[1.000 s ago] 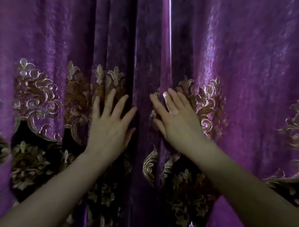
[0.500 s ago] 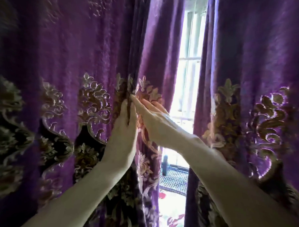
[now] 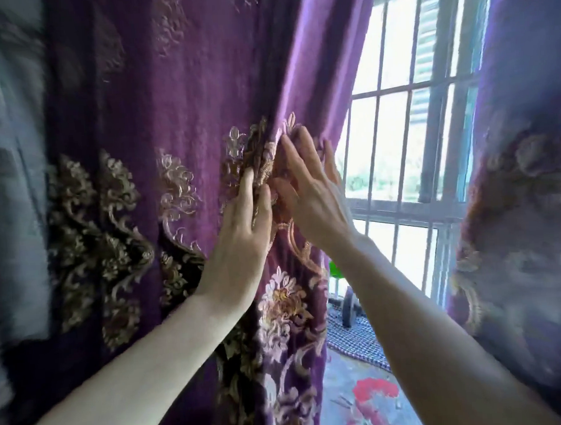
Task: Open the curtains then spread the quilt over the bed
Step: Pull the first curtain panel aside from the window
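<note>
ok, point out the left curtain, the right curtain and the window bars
left curtain (image 3: 177, 88): head view, plain purple cloth above the embroidery.
right curtain (image 3: 527, 156): head view, blurred fold beside the window.
window bars (image 3: 409, 89): head view, upper horizontal bar.

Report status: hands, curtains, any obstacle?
Both hands, left hand and right hand, flat on left curtain edge. Gap open onto barred window. Right curtain untouched. No obstacle seen.
</note>
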